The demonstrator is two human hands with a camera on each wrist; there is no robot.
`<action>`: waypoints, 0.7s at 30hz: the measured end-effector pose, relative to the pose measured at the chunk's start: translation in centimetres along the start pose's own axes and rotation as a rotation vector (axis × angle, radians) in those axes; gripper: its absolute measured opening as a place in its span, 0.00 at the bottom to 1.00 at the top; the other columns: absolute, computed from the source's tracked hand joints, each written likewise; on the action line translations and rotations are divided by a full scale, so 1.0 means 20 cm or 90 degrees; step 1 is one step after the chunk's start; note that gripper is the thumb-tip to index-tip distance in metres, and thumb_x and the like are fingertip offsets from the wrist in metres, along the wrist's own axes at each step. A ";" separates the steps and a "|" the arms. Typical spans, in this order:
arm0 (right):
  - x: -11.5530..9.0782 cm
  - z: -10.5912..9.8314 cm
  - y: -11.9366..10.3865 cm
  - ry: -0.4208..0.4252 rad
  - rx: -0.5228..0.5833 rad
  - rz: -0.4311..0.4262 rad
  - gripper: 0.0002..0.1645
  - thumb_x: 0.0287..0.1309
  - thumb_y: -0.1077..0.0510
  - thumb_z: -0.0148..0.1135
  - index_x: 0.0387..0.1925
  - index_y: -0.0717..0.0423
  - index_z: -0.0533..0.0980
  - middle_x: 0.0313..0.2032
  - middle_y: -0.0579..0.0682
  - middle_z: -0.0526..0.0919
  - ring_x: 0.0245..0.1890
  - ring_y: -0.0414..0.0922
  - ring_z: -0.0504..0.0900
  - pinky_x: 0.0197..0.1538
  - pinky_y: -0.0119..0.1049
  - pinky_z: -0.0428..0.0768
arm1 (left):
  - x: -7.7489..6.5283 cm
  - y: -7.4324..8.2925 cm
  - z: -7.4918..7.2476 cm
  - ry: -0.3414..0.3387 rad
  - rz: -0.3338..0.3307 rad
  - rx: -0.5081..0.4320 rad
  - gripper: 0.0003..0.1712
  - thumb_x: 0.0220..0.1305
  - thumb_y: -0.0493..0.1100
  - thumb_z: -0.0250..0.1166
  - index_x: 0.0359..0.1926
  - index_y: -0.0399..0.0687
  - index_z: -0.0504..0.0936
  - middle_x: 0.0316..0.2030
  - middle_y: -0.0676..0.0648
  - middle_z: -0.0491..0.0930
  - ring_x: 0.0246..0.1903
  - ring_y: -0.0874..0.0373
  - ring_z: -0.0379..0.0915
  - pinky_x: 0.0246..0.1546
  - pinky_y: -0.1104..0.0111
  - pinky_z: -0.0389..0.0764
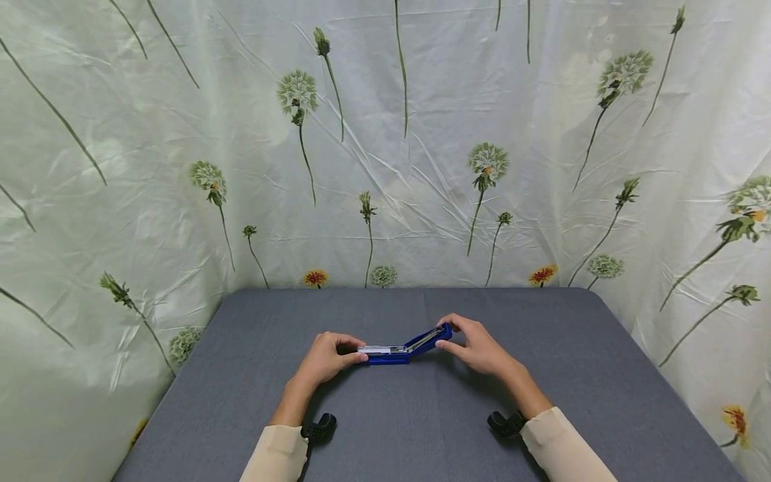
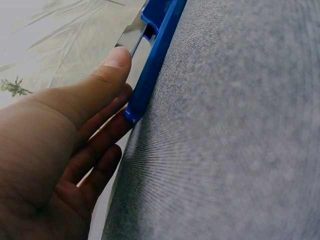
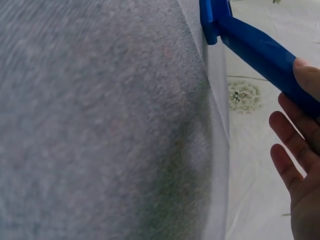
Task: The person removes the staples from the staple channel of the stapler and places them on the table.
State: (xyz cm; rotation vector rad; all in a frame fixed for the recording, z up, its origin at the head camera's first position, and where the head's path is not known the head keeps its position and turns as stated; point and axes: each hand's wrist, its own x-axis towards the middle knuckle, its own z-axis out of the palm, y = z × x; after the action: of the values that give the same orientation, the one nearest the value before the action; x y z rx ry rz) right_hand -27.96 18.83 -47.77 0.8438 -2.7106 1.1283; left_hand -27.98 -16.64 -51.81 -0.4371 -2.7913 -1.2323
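Observation:
A blue stapler (image 1: 389,359) lies on the table, hinged wide open, its metal staple channel (image 1: 379,349) bare along the base. My left hand (image 1: 328,358) pinches the left end of that channel and base between thumb and fingers. In the left wrist view the thumb (image 2: 115,62) presses on the metal, with fingertips behind the blue base (image 2: 150,82). My right hand (image 1: 476,345) grips the free end of the raised top cover (image 1: 429,340), which slants up to the right. In the right wrist view the thumb lies over the blue cover (image 3: 265,55).
Grey cloth covers the table (image 1: 397,428). Behind it and at both sides hangs a pale curtain (image 1: 421,167) printed with dandelions. A black strap device sits on each wrist, below beige sleeves (image 1: 280,452).

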 end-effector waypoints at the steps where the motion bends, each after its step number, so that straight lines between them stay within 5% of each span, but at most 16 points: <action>1: 0.00 0.00 0.00 0.001 0.000 0.003 0.16 0.66 0.50 0.69 0.53 0.47 0.79 0.47 0.44 0.86 0.52 0.49 0.82 0.51 0.52 0.79 | 0.00 0.00 0.00 0.000 -0.001 0.000 0.11 0.55 0.55 0.80 0.39 0.62 0.92 0.38 0.58 0.89 0.43 0.61 0.82 0.52 0.54 0.80; 21: -0.07 0.03 0.10 -0.026 -0.003 0.032 0.17 0.67 0.48 0.69 0.53 0.48 0.78 0.49 0.46 0.86 0.57 0.52 0.83 0.60 0.56 0.78 | 0.00 0.00 0.00 0.000 -0.003 0.003 0.11 0.55 0.56 0.80 0.39 0.63 0.92 0.38 0.59 0.90 0.43 0.61 0.82 0.52 0.53 0.80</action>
State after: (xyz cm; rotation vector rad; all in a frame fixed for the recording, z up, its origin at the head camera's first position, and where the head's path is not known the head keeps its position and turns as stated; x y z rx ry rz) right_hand -27.79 20.24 -49.77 0.8104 -2.7823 1.1249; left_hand -28.02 -16.59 -51.90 -0.4299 -2.7957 -1.2262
